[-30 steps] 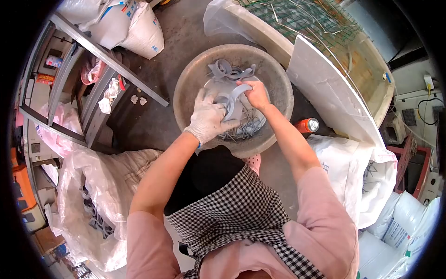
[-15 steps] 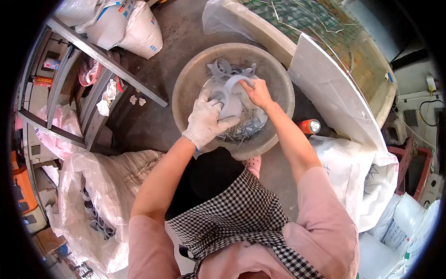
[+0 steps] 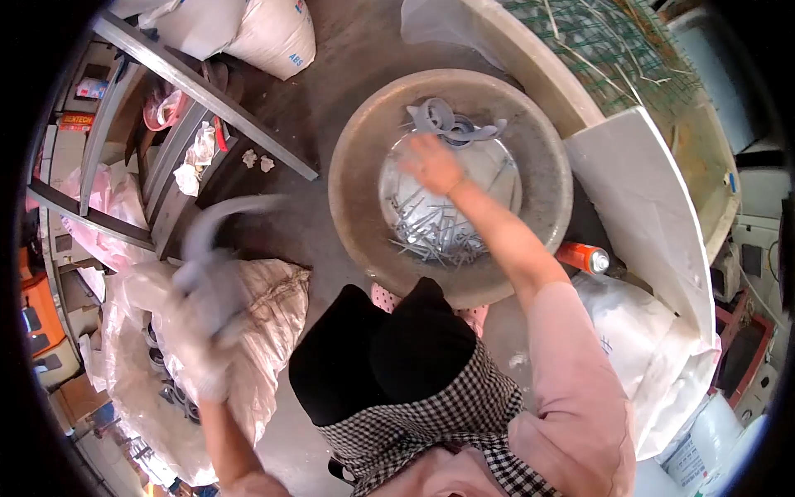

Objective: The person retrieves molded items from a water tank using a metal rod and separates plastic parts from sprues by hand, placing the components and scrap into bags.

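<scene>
My left hand, in a white glove and smeared by motion, is over the open plastic sack on the left. With it moves a grey curved plastic part, also blurred, which the hand appears to grip. Inside the sack lie several grey ring-like parts. My bare right hand reaches into the round basin, fingers stretched out and holding nothing visible. Just beyond its fingertips sit more grey curved parts. Thin grey plastic sticks are scattered over the basin's bottom.
An orange spray can lies right of the basin, beside a white board and a white sack. A metal frame juts in from the left. Filled ABS sacks stand behind it.
My left hand has left the basin and swung left to the sack with a grey curved part. My right hand has let go of its grey part and stays in the basin.
</scene>
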Motion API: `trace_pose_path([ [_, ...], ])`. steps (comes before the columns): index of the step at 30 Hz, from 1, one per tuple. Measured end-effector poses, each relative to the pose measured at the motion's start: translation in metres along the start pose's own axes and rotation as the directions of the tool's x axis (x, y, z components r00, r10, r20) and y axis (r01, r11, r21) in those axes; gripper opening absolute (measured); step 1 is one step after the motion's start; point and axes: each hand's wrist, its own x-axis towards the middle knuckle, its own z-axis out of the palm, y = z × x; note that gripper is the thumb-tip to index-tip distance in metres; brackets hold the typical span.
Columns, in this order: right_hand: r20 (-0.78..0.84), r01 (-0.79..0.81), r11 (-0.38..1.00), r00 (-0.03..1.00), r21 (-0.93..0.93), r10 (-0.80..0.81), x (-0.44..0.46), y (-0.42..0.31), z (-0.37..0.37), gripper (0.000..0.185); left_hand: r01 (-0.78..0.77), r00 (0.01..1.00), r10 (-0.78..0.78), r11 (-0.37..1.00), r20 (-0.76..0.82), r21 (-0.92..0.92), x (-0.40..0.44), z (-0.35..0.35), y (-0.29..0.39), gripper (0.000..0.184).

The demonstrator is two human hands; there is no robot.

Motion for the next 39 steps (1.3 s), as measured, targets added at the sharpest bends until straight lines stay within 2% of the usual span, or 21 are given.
trace_pose_path([
  [2, 0.091, -0.54, 0.841, 0.838, -0.002, 0.538, 0.008, 0.034, 0.023, 0.048, 0.358, 0.861, -0.448, 0.871, -0.243, -0.336, -0.071, -0.041, -0.104, 0.038],
  [3, 0.072, -0.612, 0.784, 0.782, -0.101, 0.619, 0.007, 0.052, 0.043, 0.046, 0.339, 0.881, -0.302, 0.94, -0.364, 0.039, -0.072, -0.075, -0.101, 0.039],
  [4, 0.047, -0.672, 0.714, 0.721, -0.199, 0.692, 0.003, 0.067, 0.061, 0.045, 0.664, 0.63, -0.595, 0.746, -0.498, -0.052, -0.082, -0.097, -0.111, 0.043],
  [6, 0.262, -0.682, 0.675, 0.622, -0.281, 0.738, 0.008, 0.077, 0.069, 0.033, 0.827, 0.488, -0.721, 0.562, -0.491, -0.002, -0.109, -0.129, -0.151, 0.057],
  [8, 0.263, -0.706, 0.684, 0.635, -0.182, 0.726, 0.023, 0.069, 0.047, 0.034, 0.864, 0.492, -0.516, 0.192, -0.701, 0.465, -0.139, -0.139, -0.2, 0.066],
  [10, 0.232, -0.727, 0.681, 0.65, -0.088, 0.723, 0.027, 0.068, 0.024, 0.035, 0.927, 0.234, -0.761, -0.013, -0.605, 0.375, -0.108, -0.13, -0.173, 0.067],
  [11, 0.316, -0.734, 0.662, 0.672, 0.156, 0.67, 0.025, 0.074, 0.011, 0.03, 0.876, 0.375, -0.649, 0.013, -0.662, 0.483, -0.101, -0.121, -0.179, 0.067],
  [13, 0.38, -0.702, 0.606, 0.712, 0.375, 0.59, 0.027, 0.07, -0.025, 0.026, 0.643, 0.733, -0.291, 0.589, -0.614, 0.489, -0.054, -0.066, -0.14, 0.057],
  [14, 0.466, -0.71, 0.36, 0.682, 0.605, 0.563, 0.032, 0.054, -0.056, 0.024, 0.4, 0.843, -0.084, 0.76, -0.532, 0.512, -0.03, -0.038, -0.121, 0.055],
  [15, 0.538, -0.652, 0.062, 0.672, 0.756, 0.508, 0.038, 0.04, -0.083, 0.024, 0.222, 0.892, -0.036, 0.903, -0.45, 0.367, -0.002, -0.01, -0.081, 0.058],
  [17, 0.603, -0.646, -0.027, 0.696, 0.763, 0.39, 0.044, 0.023, -0.118, 0.025, 0.113, 0.976, -0.132, 0.987, -0.172, -0.116, 0.047, 0.038, 0.018, 0.065],
  [19, 0.668, -0.657, -0.124, 0.719, 0.743, 0.193, 0.047, 0.001, -0.147, 0.028, 0.191, 0.965, -0.058, 0.824, 0.256, -0.534, 0.083, 0.07, 0.079, 0.075],
  [20, 0.657, -0.65, -0.109, 0.728, 0.752, 0.198, 0.051, -0.011, -0.162, 0.028, -0.035, 0.976, 0.141, 0.851, 0.163, -0.524, 0.097, 0.092, 0.097, 0.074],
  [23, 0.689, -0.671, -0.17, 0.72, 0.722, 0.085, 0.053, -0.044, -0.189, 0.028, -0.048, 0.96, 0.222, 0.734, 0.173, -0.677, 0.117, 0.123, 0.154, 0.076],
  [25, 0.709, -0.709, -0.065, 0.691, 0.703, 0.139, 0.054, -0.055, -0.202, 0.031, 0.27, 0.887, 0.192, 0.523, 0.421, -0.809, 0.12, 0.133, 0.169, 0.069],
  [26, 0.73, -0.748, 0.03, 0.654, 0.663, 0.195, 0.057, -0.069, -0.219, 0.033, 0.261, 0.885, 0.204, 0.526, 0.418, -0.809, 0.115, 0.133, 0.172, 0.069],
  [27, 0.656, -0.72, 0.265, 0.694, 0.642, 0.297, 0.054, -0.079, -0.242, 0.04, 0.376, 0.886, 0.146, 0.33, 0.44, -0.866, 0.109, 0.134, 0.173, 0.062],
  [29, 0.563, -0.657, 0.301, 0.751, 0.692, 0.344, 0.039, -0.053, -0.25, 0.042, 0.459, 0.879, 0.161, -0.024, 0.45, -0.888, 0.106, 0.144, 0.163, 0.047],
  [32, 0.403, -0.561, 0.405, 0.816, 0.721, 0.414, 0.012, -0.033, -0.277, 0.052, 0.519, 0.851, 0.311, -0.379, 0.423, -0.766, 0.104, 0.145, 0.148, 0.057],
  [35, 0.428, -0.483, 0.041, 0.81, 0.875, 0.402, -0.001, -0.03, -0.289, 0.061, 0.563, 0.826, 0.265, -0.417, 0.497, -0.714, 0.104, 0.15, 0.137, 0.059],
  [39, 0.362, -0.428, 0.102, 0.851, 0.898, 0.381, 0.003, -0.044, -0.302, 0.056, 0.594, 0.802, 0.245, -0.426, 0.545, -0.683, 0.097, 0.148, 0.137, 0.061],
])
